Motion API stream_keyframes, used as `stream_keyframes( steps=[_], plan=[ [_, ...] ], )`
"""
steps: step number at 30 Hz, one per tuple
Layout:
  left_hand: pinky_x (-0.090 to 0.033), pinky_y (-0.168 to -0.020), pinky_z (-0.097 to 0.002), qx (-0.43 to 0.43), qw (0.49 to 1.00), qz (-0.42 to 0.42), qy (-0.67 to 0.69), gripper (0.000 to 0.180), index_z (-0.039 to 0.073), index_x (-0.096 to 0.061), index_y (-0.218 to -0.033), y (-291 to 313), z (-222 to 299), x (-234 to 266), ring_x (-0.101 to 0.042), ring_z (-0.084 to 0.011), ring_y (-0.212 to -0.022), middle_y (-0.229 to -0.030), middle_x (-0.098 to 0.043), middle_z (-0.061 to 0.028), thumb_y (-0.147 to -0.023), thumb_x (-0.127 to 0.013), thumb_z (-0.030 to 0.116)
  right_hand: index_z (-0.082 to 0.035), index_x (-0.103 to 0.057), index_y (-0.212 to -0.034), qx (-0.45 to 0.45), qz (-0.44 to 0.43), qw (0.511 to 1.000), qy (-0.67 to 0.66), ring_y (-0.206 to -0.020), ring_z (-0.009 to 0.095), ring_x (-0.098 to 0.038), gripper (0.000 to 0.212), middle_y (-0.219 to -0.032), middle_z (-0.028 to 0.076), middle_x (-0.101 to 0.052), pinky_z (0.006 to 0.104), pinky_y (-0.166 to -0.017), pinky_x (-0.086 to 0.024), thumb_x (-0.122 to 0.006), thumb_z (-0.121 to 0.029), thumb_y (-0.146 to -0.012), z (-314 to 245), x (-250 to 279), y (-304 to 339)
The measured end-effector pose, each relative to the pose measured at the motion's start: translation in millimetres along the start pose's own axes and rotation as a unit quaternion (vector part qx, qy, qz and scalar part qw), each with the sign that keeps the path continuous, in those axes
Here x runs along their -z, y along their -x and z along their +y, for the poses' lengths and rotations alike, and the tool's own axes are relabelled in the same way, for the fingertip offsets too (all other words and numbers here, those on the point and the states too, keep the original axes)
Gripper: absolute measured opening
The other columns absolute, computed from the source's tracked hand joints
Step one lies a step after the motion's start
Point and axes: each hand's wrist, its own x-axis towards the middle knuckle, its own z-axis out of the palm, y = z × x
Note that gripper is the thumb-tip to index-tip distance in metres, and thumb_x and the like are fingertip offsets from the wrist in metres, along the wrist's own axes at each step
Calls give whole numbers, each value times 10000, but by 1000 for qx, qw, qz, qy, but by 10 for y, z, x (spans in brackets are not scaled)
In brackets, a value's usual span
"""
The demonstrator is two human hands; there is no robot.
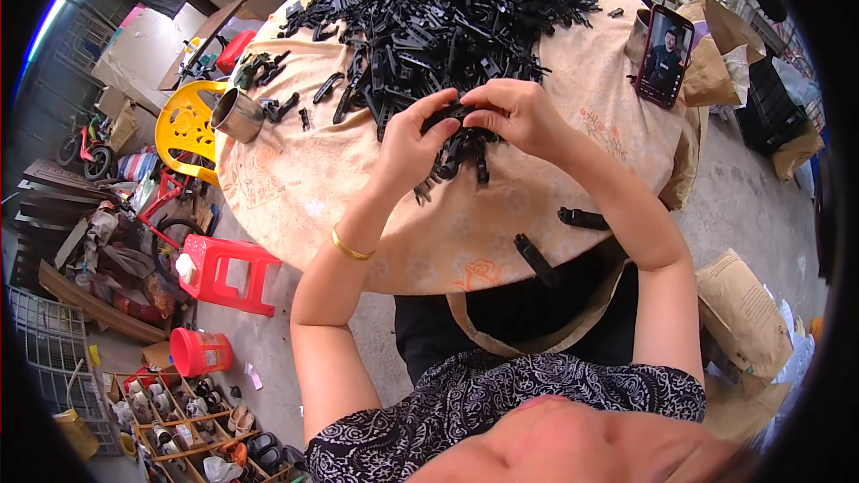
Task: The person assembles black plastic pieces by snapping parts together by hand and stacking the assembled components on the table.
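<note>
My left hand (410,139) and my right hand (526,121) meet over the near side of a big heap of black plastic parts (456,18). Thumbs and fingers of both pinch a small black plastic part (457,111) between them; its exact kind is too small to make out. Right below the hands lie several more loose black pieces (463,156). Two longer black pieces rest apart near the table's front edge: one (534,258) by my lap, the other (582,218) under my right forearm.
A peach patterned cloth (295,201) covers the round table. On it stand a metal cup (238,115) at left and a propped phone (665,55) at right. A yellow chair (170,130), red stool (224,268), red bucket (199,353) and paper bags (741,309) surround it.
</note>
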Motion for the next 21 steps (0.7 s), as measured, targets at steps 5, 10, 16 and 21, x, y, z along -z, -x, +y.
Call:
stream_keyframes(
  steps=[5,10,16,21],
  plan=[
    [-459,-730,-214,-94,993,30,-69,380,-7,-512,-1198,56,81,-83,-563,-90,-826,-991,-628,-90,-823,-572,-20,-10,-629,-970,29,-23,998,-44,-743,215,-615,364,-828,116,-620,296,-675,-491,-730,-254,-721,121,84,-4],
    [-465,-743,-228,-153,975,34,-158,319,-10,-552,-1123,62,24,-35,-586,-113,-838,-974,-643,-95,-806,-585,-29,-6,-635,-939,-14,-75,996,-47,-712,220,-603,324,-796,113,-623,293,-645,-483,-727,-231,-724,27,89,-9],
    [-469,-706,-221,-148,979,30,-136,268,-7,-588,-1066,85,86,-71,-579,-94,-779,-894,-649,-61,-799,-603,-20,-19,-658,-864,58,-22,998,-27,-669,234,-591,235,-733,111,-619,314,-576,-458,-722,-192,-718,7,109,23],
    [-473,-680,-222,-78,990,3,-119,240,-11,-611,-1029,39,44,18,-567,-73,-752,-857,-642,-41,-789,-621,-14,-23,-662,-845,-62,-8,998,-23,-674,247,-620,204,-740,125,-636,311,-596,-480,-703,-195,-743,-29,9,141]
  ],
)
